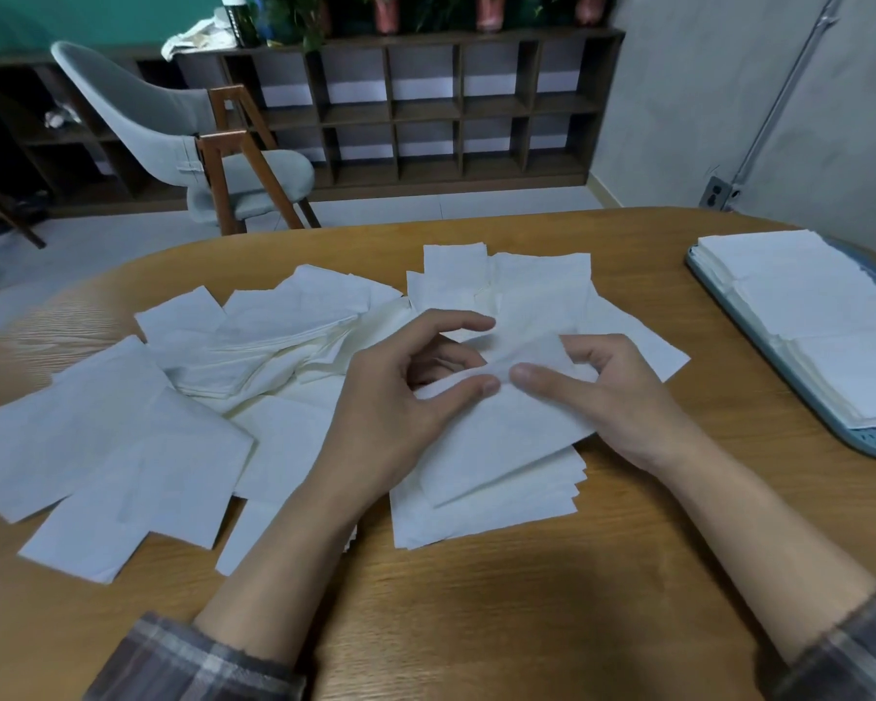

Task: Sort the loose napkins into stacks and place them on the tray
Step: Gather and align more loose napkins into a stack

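A big wooden table (476,624) fills the near part of the room, and white paper napkins lie all over it.

In the middle, the left hand (400,397) and the right hand (613,397) both pinch one napkin (507,432). Each thumb lies on top and the fingers curl under its far edge. The two thumbs nearly touch. The napkin is a bit crumpled where the hands hold it, and its near part lies flat.

That napkin sits on top of a small stack (486,513) of napkins, just near the hands. The edges of this stack are not lined up.

To the left, many loose napkins (97,437) lie spread out and cross over each other. A messy pile (274,341) sits between them and the hands. A few more napkins (501,280) lie on the far side of the hands.

On the right edge of the table is a blue tray (719,290). Neat napkin stacks (805,296) already lie on it, side by side.

Checked sleeves (198,665) show at the near edge.

Far behind the table stand a grey chair (173,124) with wooden legs and a dark shelf (426,108) with many square holes. Plants (388,12) sit on top of the shelf.
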Demonstrator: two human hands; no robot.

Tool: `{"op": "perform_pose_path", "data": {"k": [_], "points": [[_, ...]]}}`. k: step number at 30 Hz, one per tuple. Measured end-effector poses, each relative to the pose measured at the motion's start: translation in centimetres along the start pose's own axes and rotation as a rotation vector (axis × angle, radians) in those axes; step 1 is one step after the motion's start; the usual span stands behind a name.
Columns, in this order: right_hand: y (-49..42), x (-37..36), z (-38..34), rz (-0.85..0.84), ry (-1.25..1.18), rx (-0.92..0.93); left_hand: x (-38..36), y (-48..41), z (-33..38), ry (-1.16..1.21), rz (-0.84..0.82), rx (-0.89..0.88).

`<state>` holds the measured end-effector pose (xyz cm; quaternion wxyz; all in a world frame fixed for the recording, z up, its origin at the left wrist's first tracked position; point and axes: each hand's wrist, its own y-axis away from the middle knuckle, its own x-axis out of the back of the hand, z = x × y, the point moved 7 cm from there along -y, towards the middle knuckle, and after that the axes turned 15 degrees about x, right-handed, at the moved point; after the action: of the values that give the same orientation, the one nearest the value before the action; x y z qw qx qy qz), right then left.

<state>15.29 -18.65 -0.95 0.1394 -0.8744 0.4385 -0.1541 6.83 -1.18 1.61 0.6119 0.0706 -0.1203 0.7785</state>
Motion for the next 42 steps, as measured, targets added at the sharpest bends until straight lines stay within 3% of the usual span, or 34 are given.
{"op": "perform_pose_path", "data": {"k": [4,11,22,25,28,31,34,38,42], "points": [[0.0,1.0,0.0,0.107,-0.001,-0.029,0.6,-0.5,-0.9,-0.058,0.040,0.081],[0.1,-0.5,-0.5,-0.040,0.016,0.000,1.5,-0.8,-1.4,-0.001,0.112,0.151],[-0.3,-0.2,-1.6,-0.013,0.158,0.100,1.3,-0.9,-2.2,-0.122,0.140,0.184],[-0.2,0.2,-1.6,0.042,-0.076,0.104,0.9,-0.7,-2.3,0.033,0.023,0.291],[-0.3,0.6,-1.2,0.061,-0.015,0.081,0.6,-0.7,-2.7,0.172,-0.016,0.360],[-0.2,0.3,-0.7,-0.016,-0.050,0.040,1.3,-1.0,-3.0,0.004,0.108,0.279],[-0.2,0.2,-0.5,-0.057,0.032,0.047,1.1,-1.2,-3.2,-0.081,0.122,0.223],[-0.2,2.0,-0.3,0.148,0.216,0.040,0.5,-0.9,-2.6,-0.303,0.176,0.112],[-0.3,3.6,-0.3,0.268,0.292,0.051,-0.7,-0.8,-4.2,-0.518,0.027,0.209]]}}
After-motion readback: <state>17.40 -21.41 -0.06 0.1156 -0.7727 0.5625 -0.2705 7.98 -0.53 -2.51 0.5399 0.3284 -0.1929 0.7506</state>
